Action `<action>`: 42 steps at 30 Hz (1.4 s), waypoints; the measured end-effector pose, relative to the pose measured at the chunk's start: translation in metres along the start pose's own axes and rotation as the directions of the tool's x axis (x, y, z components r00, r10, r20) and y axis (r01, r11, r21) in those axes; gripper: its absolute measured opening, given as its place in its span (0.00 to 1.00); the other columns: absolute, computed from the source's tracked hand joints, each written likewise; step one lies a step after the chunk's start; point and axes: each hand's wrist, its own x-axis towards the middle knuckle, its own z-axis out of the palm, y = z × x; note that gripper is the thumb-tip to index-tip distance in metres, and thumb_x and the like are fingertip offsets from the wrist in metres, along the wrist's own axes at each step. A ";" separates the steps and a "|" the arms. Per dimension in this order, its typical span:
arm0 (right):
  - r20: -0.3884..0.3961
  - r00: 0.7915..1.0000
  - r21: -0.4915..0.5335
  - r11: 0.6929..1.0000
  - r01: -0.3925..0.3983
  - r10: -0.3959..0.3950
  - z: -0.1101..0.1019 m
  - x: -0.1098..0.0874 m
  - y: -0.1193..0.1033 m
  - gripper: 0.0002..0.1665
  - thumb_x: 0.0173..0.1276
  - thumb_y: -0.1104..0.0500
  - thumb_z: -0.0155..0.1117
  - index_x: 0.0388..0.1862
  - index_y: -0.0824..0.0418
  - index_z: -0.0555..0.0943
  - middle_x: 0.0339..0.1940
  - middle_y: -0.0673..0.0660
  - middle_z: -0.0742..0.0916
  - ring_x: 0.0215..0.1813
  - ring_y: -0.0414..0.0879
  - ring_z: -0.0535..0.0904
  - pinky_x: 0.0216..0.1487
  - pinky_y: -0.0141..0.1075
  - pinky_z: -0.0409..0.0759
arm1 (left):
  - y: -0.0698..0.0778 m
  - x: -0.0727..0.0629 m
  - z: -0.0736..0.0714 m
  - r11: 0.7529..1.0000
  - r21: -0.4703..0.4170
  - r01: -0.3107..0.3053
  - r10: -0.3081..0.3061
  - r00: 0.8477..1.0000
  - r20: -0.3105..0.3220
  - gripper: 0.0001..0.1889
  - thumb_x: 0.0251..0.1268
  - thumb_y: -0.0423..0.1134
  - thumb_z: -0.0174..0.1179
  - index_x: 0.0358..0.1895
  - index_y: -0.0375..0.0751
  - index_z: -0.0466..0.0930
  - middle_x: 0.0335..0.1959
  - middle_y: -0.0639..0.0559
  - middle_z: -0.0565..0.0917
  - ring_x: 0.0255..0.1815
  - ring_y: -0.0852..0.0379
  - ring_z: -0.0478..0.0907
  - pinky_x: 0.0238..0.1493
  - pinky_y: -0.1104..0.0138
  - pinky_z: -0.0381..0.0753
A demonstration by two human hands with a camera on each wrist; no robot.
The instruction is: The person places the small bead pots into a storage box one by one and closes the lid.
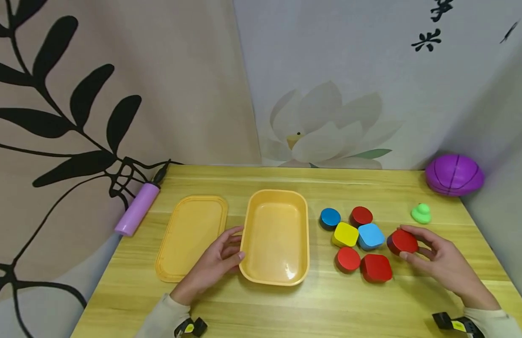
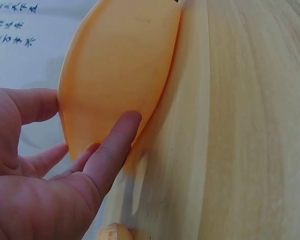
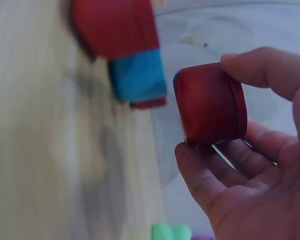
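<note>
My left hand (image 1: 222,255) rests its fingertips and thumb against the left side of a yellow plastic box (image 1: 275,237). In the left wrist view the fingers (image 2: 115,145) lie spread along the box's outer wall (image 2: 122,55). My right hand (image 1: 439,258) pinches a small red round tin (image 1: 402,241) between thumb and fingers at the right of a cluster. The right wrist view shows a seam around this tin (image 3: 207,105), held above the table. Nearby lie a light blue square tin (image 1: 370,236), a red square tin (image 1: 377,268) and a red round tin (image 1: 347,259).
A flat yellow lid (image 1: 192,237) lies left of the box. Also in the cluster are a blue round tin (image 1: 330,218), a yellow square tin (image 1: 345,234) and another red round tin (image 1: 361,216). Farther right stand a green toy (image 1: 421,213) and a purple ball (image 1: 454,175).
</note>
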 end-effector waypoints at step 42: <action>0.346 0.874 0.113 0.940 0.322 -0.341 0.163 0.099 -0.127 0.35 0.67 0.53 0.79 0.70 0.57 0.79 0.63 0.48 0.85 0.63 0.46 0.81 0.63 0.42 0.85 | 0.001 0.003 0.003 0.999 0.034 0.019 -0.019 1.000 -0.010 0.36 0.78 0.42 0.64 0.83 0.58 0.58 0.78 0.36 0.67 0.72 0.39 0.76 0.52 0.56 0.89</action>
